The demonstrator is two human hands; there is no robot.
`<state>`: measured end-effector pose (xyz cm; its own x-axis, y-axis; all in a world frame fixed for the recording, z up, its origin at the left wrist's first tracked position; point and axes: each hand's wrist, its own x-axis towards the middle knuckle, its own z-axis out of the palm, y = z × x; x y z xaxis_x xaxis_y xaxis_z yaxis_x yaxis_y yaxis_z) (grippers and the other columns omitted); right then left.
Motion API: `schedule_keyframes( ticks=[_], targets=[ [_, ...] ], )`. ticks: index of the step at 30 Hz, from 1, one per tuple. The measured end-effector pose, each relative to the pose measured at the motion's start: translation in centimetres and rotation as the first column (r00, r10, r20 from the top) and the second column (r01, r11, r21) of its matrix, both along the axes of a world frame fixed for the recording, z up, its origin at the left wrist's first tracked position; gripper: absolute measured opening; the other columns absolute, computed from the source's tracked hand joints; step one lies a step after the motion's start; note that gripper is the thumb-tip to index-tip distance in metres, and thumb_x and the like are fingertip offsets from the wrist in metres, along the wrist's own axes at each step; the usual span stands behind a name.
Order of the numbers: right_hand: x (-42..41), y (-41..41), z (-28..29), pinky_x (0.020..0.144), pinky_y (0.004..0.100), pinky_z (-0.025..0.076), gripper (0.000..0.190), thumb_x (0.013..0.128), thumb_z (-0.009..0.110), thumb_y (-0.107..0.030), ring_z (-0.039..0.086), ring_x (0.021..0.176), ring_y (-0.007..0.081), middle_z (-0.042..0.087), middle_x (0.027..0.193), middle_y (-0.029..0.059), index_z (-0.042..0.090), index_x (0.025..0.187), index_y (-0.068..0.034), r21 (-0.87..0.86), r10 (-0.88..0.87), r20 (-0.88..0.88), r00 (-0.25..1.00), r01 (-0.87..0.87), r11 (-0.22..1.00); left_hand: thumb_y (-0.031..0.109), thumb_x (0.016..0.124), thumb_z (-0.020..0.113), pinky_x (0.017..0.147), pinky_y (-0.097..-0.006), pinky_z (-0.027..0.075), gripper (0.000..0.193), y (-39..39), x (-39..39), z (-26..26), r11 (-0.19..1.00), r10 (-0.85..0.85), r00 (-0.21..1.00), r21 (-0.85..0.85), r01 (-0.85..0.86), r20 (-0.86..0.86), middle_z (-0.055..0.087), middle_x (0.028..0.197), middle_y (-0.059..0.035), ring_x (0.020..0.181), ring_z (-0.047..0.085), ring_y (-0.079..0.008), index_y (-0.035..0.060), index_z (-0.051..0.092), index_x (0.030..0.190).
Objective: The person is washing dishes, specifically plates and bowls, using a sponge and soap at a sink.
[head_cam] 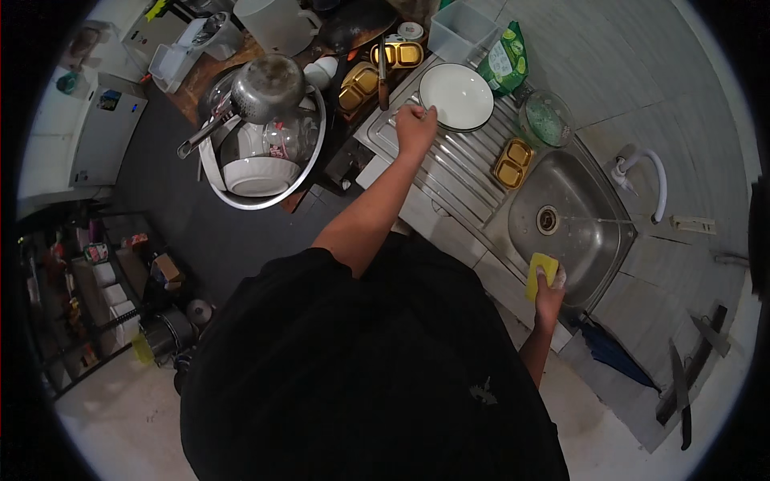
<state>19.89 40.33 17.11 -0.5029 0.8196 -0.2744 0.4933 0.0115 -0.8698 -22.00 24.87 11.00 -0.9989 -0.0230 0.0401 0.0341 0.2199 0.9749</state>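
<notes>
My left hand (416,133) reaches over the ribbed metal drainboard (445,165), its thumb and fingers at the near left rim of a white plate (460,96). A second dark edge shows beneath that plate. In my right hand (548,297) is a yellow sponge (540,275), held at the near edge of the steel sink (571,252); white suds cling to the fingers. A gold two-part dish (514,163) lies on the drainboard beside the basin. Behind it stands a clear bowl (546,119) of green, foamy contents.
A white faucet (643,174) lets a thin stream into the sink. A green pouch (506,60) and clear plastic box (460,30) stand behind the plate. At left, a large metal basin (322,138) holds dishes and a steel strainer pot (269,90). Knives (680,385) hang at right.
</notes>
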Motion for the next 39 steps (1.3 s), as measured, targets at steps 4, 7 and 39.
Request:
schedule_keyframes(
  ticks=[4, 7, 39],
  targets=[
    [1.7, 0.7, -0.5, 0.087, 0.0295, 0.046, 0.044, 0.091, 0.065, -0.016, 0.059, 0.098, 0.0174, 0.062, 0.109, 0.0094, 0.052, 0.13, -0.002, 0.006, 0.04, -0.001, 0.999, -0.04, 0.999, 0.007, 0.075, 0.071, 0.063, -0.0359, 0.048, 0.017, 1.5, 5.9, 9.1, 0.993, -0.116, 0.983, -0.001, 0.117, -0.142, 0.058, 0.072, -0.0125, 0.067, 0.058, -0.0253, -0.0014, 0.056, 0.079],
    [2.7, 1.5, -0.5, 0.087, 0.0296, 0.046, 0.045, 0.091, 0.065, -0.017, 0.059, 0.098, 0.0175, 0.062, 0.111, 0.0093, 0.052, 0.131, -0.002, -0.028, 0.05, -0.003, 0.999, -0.051, 0.998, 0.0, 0.072, 0.067, 0.058, -0.0355, 0.047, 0.012, 3.4, 9.3, 10.6, 0.964, -0.24, 0.949, 0.062, 0.257, -0.206, 0.059, 0.068, -0.0133, 0.061, 0.059, -0.025, -0.0019, 0.055, 0.074],
    [9.2, 7.4, -6.0, 0.086, 0.0303, 0.046, 0.041, 0.091, 0.066, -0.02, 0.058, 0.099, 0.0161, 0.062, 0.11, 0.0077, 0.053, 0.125, 0.001, -0.229, -0.125, -0.306, 0.944, 0.055, 0.972, 0.047, 0.091, 0.064, 0.07, -0.03, 0.052, 0.067, -16.4, 19.4, 8.5, 0.584, -0.411, 0.61, -0.318, 0.747, 0.678, 0.066, 0.116, -0.0159, 0.09, 0.065, -0.0183, -0.0029, 0.05, 0.134]
  ],
)
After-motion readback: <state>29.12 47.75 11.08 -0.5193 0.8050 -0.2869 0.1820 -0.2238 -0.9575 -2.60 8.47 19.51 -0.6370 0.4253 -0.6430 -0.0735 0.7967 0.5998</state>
